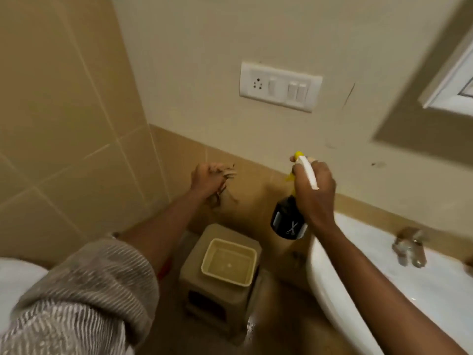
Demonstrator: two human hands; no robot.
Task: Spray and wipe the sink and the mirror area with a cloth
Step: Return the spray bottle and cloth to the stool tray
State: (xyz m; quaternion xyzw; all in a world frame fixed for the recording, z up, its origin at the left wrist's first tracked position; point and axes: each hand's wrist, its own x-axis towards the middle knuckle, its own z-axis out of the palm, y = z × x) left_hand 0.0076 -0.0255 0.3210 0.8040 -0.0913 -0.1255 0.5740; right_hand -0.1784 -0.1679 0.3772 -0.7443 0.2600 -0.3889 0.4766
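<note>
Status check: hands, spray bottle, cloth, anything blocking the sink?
Right hand gripping spray bottle, raised left of sink. Left hand closed on something brownish, too blurred to identify. Sink rim clear; tap behind.

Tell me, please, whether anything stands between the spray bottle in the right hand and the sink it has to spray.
Nothing visible does. The right hand holds the spray bottle in the air just beyond the sink's left rim, with only open space between bottle and basin. The tap stands further right, out of the way.
</note>
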